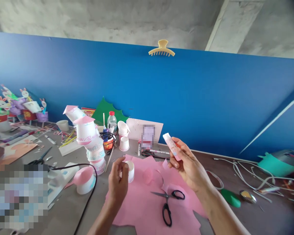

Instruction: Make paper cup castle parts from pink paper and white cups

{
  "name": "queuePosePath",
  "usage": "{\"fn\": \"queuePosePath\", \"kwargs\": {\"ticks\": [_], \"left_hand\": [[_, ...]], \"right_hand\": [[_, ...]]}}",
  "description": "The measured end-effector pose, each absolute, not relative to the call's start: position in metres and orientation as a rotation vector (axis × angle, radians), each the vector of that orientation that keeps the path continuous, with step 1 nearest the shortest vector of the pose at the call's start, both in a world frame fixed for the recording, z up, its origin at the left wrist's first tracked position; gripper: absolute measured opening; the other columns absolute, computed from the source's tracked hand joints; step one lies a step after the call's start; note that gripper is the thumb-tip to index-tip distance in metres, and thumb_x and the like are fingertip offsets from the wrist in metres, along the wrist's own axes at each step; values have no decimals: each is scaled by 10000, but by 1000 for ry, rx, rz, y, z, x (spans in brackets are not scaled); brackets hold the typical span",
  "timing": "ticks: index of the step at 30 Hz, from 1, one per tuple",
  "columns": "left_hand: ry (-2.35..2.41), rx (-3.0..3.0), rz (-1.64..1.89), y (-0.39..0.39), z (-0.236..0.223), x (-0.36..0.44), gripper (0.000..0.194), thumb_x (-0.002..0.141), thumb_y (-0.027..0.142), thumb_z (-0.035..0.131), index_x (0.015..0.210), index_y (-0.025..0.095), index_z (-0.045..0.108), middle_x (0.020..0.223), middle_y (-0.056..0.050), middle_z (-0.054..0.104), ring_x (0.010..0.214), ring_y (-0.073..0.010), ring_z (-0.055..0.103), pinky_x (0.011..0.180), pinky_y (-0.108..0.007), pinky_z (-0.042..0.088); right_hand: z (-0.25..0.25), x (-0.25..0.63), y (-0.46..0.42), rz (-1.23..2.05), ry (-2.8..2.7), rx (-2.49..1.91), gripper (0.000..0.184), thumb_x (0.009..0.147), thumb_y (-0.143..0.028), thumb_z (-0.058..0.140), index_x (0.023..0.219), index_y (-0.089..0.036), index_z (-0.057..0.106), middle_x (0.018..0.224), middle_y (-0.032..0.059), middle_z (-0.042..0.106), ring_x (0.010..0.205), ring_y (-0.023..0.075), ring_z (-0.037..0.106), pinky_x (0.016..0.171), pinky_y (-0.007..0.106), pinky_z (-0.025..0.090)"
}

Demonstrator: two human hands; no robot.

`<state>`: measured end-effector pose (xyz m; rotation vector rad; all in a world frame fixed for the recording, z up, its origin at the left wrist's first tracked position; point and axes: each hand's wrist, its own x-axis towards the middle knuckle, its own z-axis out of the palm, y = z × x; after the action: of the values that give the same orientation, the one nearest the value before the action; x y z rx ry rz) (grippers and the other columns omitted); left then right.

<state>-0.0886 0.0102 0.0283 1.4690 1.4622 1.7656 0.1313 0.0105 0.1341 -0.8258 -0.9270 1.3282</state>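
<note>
My left hand (pixel 119 179) is closed on a small white paper cup (pixel 131 172), whose left side is hidden behind my fingers. Held up in my right hand (pixel 186 163) is a glue stick (pixel 171 144) with a white upper end and a pink printed body. Below both hands a pink sheet of paper (pixel 147 212) with cut, jagged edges covers part of the table. On it lie opened scissors (pixel 167 195) with black handles and a rounded pink paper piece (pixel 150 174).
Stacked paper cups (pixel 95 151) with pink paper tops stand left, near a cup with a pink flap (pixel 85 181). A black cable (pixel 88 209) crosses the table. White cords (pixel 247 173) lie right. A blue partition (pixel 198 98) closes the back.
</note>
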Motion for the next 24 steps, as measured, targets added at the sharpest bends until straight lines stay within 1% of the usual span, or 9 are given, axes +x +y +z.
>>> {"fn": "queuePosePath", "kwargs": {"ticks": [3, 6, 8, 10, 12, 15, 18, 21, 24], "left_hand": [[1540, 1468, 1696, 17, 13, -114, 348, 853, 406, 501, 1100, 164, 539, 929, -83, 633, 857, -199, 620, 735, -324, 515], [1563, 1496, 1525, 22, -5, -132, 497, 782, 452, 582, 1175, 158, 504, 1080, -142, 620, 995, -259, 613, 851, -413, 501], [1506, 1533, 1414, 24, -14, -137, 611, 750, 476, 608, 1244, 152, 453, 1247, -193, 558, 1153, -302, 550, 942, -461, 457], [1465, 1584, 1317, 25, -20, -137, 710, 726, 496, 620, 1300, 141, 401, 1352, -224, 483, 1261, -334, 465, 1011, -499, 398], [1449, 1642, 1241, 28, -22, -133, 789, 701, 499, 632, 1345, 135, 356, 1391, -233, 449, 1299, -352, 423, 1047, -524, 354], [1477, 1685, 1155, 34, -24, -124, 839, 666, 438, 653, 1374, 121, 333, 1379, -232, 469, 1287, -373, 433, 1053, -542, 339], [1550, 1657, 1137, 40, -26, -114, 796, 625, 334, 675, 1338, 119, 392, 1325, -216, 525, 1252, -373, 467, 1043, -543, 349], [1566, 1623, 1199, 41, -25, -105, 709, 614, 248, 659, 1278, 127, 446, 1247, -181, 582, 1145, -320, 558, 975, -478, 439], [1573, 1608, 1213, 39, -21, -99, 509, 654, 225, 621, 1147, 135, 532, 1018, -111, 676, 913, -251, 646, 819, -396, 523]], "right_hand": [[139, 124, 4, 1410, -864, -745, 471, 742, -356, 733, 1166, -296, 536, 690, -53, 554, 475, 54, 417, 526, 243, 471], [137, 118, 1, 1477, -862, -659, 472, 710, -298, 772, 1126, -298, 549, 740, -47, 567, 505, 49, 434, 572, 246, 481], [133, 114, 2, 1519, -886, -639, 474, 677, -246, 801, 1087, -283, 565, 744, -53, 555, 515, 45, 436, 594, 247, 484], [128, 109, 4, 1540, -915, -635, 438, 701, -267, 788, 1080, -277, 568, 727, -59, 540, 487, 38, 405, 560, 239, 468], [121, 104, 7, 1511, -961, -633, 389, 769, -352, 730, 1109, -282, 556, 706, -63, 530, 444, 34, 354, 512, 236, 441], [111, 96, 14, 1361, -1066, -679, 364, 837, -430, 644, 1149, -277, 535, 676, -70, 510, 416, 34, 288, 498, 248, 423], [100, 89, 24, 1201, -1172, -778, 359, 851, -471, 610, 1120, -241, 552, 622, -73, 449, 452, 55, 289, 481, 230, 366], [90, 82, 35, 1056, -1266, -886, 367, 855, -511, 577, 1050, -200, 579, 597, -62, 388, 504, 86, 313, 458, 219, 281], [81, 76, 43, 981, -1378, -988, 381, 872, -534, 526, 1008, -183, 581, 595, -52, 368, 520, 102, 306, 455, 228, 253]]}}
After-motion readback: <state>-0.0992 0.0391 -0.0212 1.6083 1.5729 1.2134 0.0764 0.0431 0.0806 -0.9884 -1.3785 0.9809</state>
